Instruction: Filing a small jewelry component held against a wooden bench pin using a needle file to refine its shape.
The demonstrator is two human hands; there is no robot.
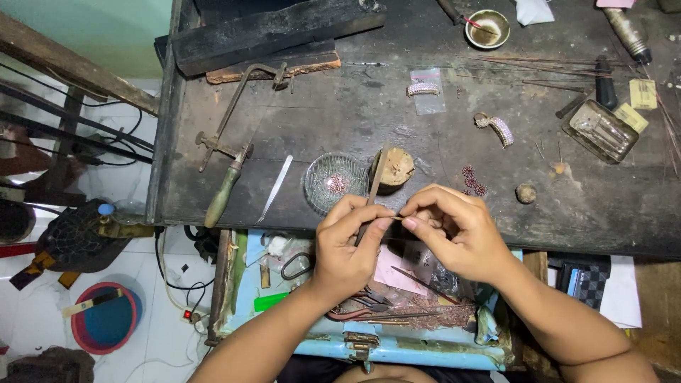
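Note:
My left hand (347,245) grips a thin flat file (375,181) that slants up toward a wooden peg (394,167) at the dark workbench's (340,113) front edge. My right hand (457,230) pinches a tiny piece between thumb and forefinger, right against the file; the piece is too small to make out. Both hands meet just below the bench edge, above an open blue drawer (397,351) cluttered with pliers and scraps. A small glass dish (333,181) with red stones sits left of the peg.
A jeweller's saw frame (230,138) and tweezers (275,188) lie at the left. Jewelled rings (496,128), a plastic bag (428,91), small red stone clusters (474,182), a glass tray (599,131), a bowl (487,28) and wires sit farther back. A red-rimmed bucket (105,318) stands on the floor.

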